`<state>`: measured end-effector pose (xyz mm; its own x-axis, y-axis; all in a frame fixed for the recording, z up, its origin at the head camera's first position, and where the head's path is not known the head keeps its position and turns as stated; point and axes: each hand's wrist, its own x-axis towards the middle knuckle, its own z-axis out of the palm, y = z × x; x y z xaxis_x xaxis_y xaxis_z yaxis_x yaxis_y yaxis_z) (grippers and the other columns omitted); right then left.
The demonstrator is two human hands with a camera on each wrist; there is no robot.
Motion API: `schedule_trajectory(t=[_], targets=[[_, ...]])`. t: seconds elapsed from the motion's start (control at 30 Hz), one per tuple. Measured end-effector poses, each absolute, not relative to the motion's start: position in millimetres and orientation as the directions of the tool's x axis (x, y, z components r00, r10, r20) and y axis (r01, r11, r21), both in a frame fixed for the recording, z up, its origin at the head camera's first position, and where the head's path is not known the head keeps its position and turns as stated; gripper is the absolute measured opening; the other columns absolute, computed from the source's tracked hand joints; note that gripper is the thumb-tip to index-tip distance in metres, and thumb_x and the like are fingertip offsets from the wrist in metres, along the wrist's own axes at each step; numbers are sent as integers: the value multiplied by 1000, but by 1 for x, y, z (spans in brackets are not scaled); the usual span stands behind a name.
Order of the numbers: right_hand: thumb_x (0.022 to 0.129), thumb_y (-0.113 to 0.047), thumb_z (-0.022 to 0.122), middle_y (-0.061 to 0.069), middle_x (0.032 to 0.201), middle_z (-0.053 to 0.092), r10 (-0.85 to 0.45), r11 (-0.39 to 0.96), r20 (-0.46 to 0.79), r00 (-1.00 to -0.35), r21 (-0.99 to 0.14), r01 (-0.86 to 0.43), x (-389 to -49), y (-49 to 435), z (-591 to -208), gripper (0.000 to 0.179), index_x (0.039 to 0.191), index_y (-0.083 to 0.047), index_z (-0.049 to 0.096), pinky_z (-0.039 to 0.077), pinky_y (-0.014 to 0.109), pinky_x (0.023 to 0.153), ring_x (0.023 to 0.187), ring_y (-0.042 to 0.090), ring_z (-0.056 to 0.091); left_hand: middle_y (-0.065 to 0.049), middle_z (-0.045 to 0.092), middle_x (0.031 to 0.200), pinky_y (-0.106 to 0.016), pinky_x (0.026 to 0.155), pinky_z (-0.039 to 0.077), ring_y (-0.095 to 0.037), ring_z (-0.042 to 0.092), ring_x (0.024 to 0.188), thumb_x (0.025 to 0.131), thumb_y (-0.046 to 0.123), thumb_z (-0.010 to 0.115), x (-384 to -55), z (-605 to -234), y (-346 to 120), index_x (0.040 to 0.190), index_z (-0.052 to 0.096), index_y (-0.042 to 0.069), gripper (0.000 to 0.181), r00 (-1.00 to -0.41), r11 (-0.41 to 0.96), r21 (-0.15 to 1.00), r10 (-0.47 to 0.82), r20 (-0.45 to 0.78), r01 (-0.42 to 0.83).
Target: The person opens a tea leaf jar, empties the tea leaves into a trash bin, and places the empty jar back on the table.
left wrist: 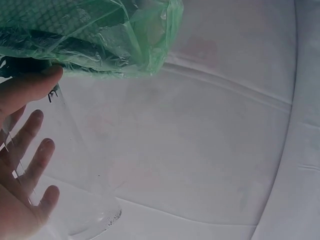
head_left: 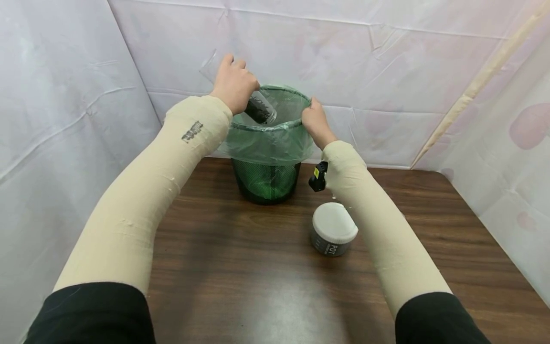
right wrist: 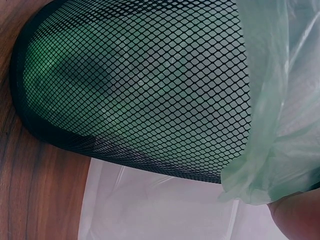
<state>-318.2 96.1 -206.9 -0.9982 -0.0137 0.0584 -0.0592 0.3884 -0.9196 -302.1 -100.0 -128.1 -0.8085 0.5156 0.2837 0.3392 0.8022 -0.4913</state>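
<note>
My left hand (head_left: 235, 85) grips a clear jar (left wrist: 82, 155), tilted so its mouth points down inside a black mesh waste bin (head_left: 268, 184). Dark, loose bits (head_left: 258, 111) lie toward the jar's mouth, while its base end looks nearly bare in the left wrist view. A thin green bag (head_left: 268, 143) lines the bin and folds over its rim. At the rim's right side, my right hand (head_left: 317, 122) holds the bag-covered edge; only part of that hand (right wrist: 300, 215) shows in the right wrist view.
A round tub (head_left: 334, 227) with a white lid and a dark label reading POT stands in front of the bin, beside my right forearm. The wooden table (head_left: 258, 277) meets pale sheeting (head_left: 386, 71) behind the bin. A small black device (head_left: 318, 177) hangs at my right wrist.
</note>
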Motion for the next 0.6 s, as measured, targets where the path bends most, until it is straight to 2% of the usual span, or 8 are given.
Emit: schedule_trajectory(t=[0.4,0.6], targets=[[100,-9,18,-1,159,-4,-15,388,52,-999,-920,-54,-318,96,-207,56,153,-11,-1,8,26,113,143,10,-3,-12,68,107,-47,93,22,-31,42,93,89,-1,59,-303,-128,-98,117,70,14,34,-807,787,-515,525,270,340],[100,-9,17,1,159,-1,5,408,45,-999,-912,-39,-319,95,-204,56,153,-11,1,8,25,113,143,12,-1,-14,65,116,-48,90,25,-33,46,98,86,1,62,-305,-128,-97,124,66,15,40,-828,816,-447,505,243,367]])
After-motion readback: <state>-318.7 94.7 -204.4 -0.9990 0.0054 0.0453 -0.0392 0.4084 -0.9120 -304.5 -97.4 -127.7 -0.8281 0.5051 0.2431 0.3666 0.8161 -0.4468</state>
